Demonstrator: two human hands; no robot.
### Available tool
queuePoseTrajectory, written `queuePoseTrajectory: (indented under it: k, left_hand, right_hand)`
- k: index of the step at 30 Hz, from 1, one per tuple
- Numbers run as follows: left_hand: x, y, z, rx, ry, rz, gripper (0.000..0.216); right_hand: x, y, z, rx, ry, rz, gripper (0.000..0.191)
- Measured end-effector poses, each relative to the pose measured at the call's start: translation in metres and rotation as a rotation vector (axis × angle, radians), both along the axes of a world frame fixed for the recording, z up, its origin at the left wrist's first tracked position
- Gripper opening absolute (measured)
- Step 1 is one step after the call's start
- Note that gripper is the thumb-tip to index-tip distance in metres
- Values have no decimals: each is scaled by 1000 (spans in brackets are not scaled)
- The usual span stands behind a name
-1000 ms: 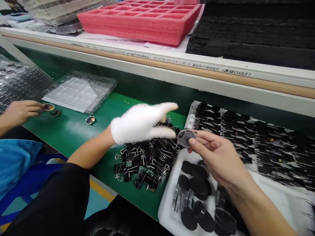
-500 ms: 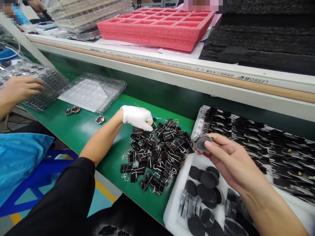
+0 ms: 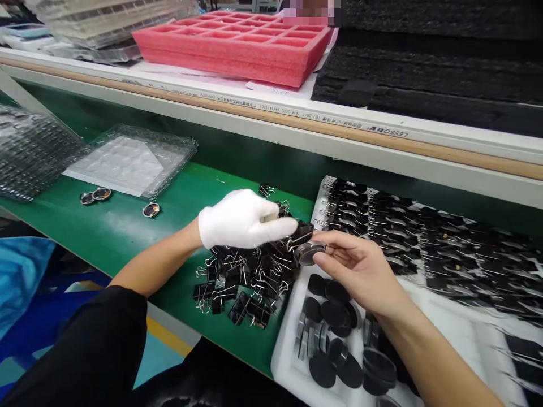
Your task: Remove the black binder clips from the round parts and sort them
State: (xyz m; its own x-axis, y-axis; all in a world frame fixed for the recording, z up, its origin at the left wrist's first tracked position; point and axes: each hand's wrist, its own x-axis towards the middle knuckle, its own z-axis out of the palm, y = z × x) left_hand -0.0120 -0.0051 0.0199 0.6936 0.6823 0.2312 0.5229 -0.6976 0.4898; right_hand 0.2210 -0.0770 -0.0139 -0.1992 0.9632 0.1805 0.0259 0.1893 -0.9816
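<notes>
My left hand (image 3: 244, 220), in a white glove, pinches a black binder clip (image 3: 302, 233) at its fingertips and holds it against a round dark disc (image 3: 309, 252). My bare right hand (image 3: 360, 271) grips that disc between thumb and fingers. Both hands hover over a heap of black binder clips (image 3: 250, 277) on the green bench, beside a white tray (image 3: 284, 353) that holds several round black discs (image 3: 335, 314).
Rows of clipped black parts (image 3: 424, 237) fill the tray's far side. Clear blister trays (image 3: 131, 161) and three small oval pieces (image 3: 150, 210) lie at the left. A pink foam tray (image 3: 237, 42) and black foam (image 3: 424, 62) sit on the raised shelf.
My left hand has come back from the clip heap with a binder clip and met the disc in my right hand. The other person's hand at the left has gone from view.
</notes>
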Motion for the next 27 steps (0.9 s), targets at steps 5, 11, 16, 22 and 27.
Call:
queuePoseTrajectory:
  k: [5, 11, 16, 22, 27]
  left_hand:
    - [4, -4, -5, -135, 33, -46, 57]
    - [12, -8, -9, -160, -46, -12, 50]
    - [11, 0, -13, -183, -112, 27, 44]
    - [11, 1, -14, -268, -168, -35, 43]
    - [21, -9, -21, -263, -249, -31, 38]
  right_hand:
    - [-2, -1, 2, 39, 4, 9, 12]
    - [1, 0, -3, 11, 10, -61, 16]
    - [6, 6, -3, -89, 99, -140, 20]
    - [10, 15, 4, -348, 427, -269, 24]
    - [-2, 11, -2, -447, 608, -260, 28]
